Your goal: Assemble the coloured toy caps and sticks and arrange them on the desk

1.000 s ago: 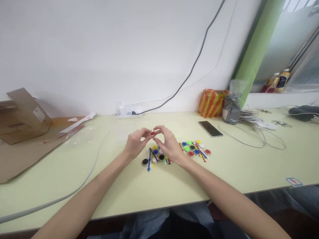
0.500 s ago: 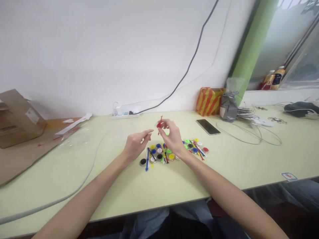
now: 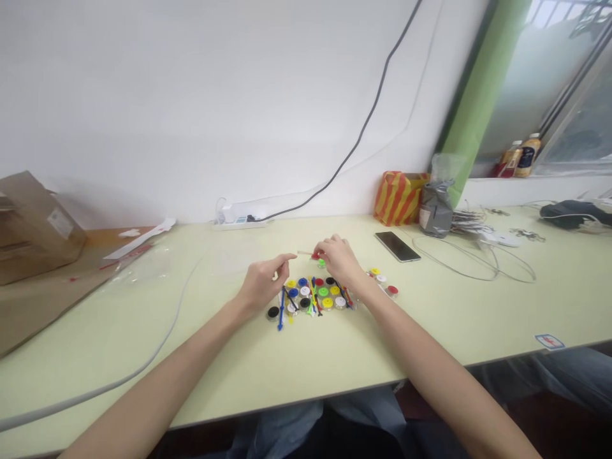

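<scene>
My right hand (image 3: 337,258) is closed, its fingertips pinched round a red plastic arrow spinner (image 3: 315,256), mostly hidden by the fingers. A pale, blurred streak shows just left of it. Close by on the table sits a round green-topped piece (image 3: 322,262). My left hand (image 3: 262,278) is held apart to the left, index finger stretched out and the other fingers curled, with nothing visible in it. In front of both hands lie several round pieces with coloured tops, such as a yellow disc (image 3: 327,303) and a black disc (image 3: 273,313). Thin plastic arrows, among them a blue arrow (image 3: 281,309), lie between them.
A phone (image 3: 396,246) lies at the right, before a striped bag (image 3: 399,197) and a grey bag (image 3: 436,207). Thin cables (image 3: 459,271) trail beyond it. At the left are a cardboard box (image 3: 43,223) and a thick white cable (image 3: 162,341). A power strip (image 3: 239,218) sits along the wall.
My right hand has moved slightly right and down with the red arrow spinner, which is now lower and more hidden. The left hand has barely moved. The view has shifted slightly.
</scene>
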The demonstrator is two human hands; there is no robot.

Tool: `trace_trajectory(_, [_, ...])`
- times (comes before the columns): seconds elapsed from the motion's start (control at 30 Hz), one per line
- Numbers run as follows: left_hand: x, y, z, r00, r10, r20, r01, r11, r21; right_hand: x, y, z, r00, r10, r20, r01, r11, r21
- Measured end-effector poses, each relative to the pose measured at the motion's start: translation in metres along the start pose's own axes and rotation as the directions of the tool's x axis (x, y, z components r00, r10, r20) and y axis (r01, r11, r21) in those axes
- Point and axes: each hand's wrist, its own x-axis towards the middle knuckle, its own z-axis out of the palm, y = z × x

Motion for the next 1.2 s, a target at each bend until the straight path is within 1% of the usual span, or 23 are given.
trace_trajectory(0.1, [0.0,0.0,0.001,1.0,-0.004,0.01,0.004,1.0,0.002,-0.001,0.002,0.0,0.999,-0.024,0.047,0.026,0.999,-0.026])
trace_trajectory(0.27, [0.001,0.002,0.001,1.0,0.004,0.005,-0.004,1.0,0.014,-0.002,0.01,0.003,0.999,0.014,0.05,-0.012,0.999,-0.041])
trace_trajectory(0.43, [0.002,0.002,0.0,1.0,0.001,-0.002,-0.001,1.0,0.027,-0.001,0.017,0.009,0.995,0.035,0.09,-0.029,0.997,-0.067])
trace_trajectory(0.6, [0.001,0.002,-0.001,1.0,0.017,0.015,-0.018,0.999,0.036,-0.001,0.017,0.009,0.995,0.042,0.086,-0.034,0.995,-0.092])
trace_trajectory(0.8, [0.001,0.003,-0.001,0.999,0.034,0.029,-0.035,0.998,0.046,-0.002,0.014,0.008,0.993,0.037,0.115,-0.023,0.992,-0.121])
trace_trajectory(0.97, [0.002,0.002,-0.001,0.999,0.02,0.039,-0.021,0.999,0.045,-0.004,0.013,0.006,0.988,0.026,0.15,-0.014,0.997,-0.078])
trace_trajectory(1.13, [0.001,0.001,0.0,0.999,0.01,0.052,-0.012,0.999,0.046,-0.003,0.014,-0.003,0.983,0.009,0.183,-0.011,1.0,0.008])
trace_trajectory(1.2, [0.001,0.0,0.0,0.998,0.007,0.056,-0.01,0.999,0.051,-0.003,0.014,-0.004,0.981,-0.02,0.191,0.011,0.999,0.048])
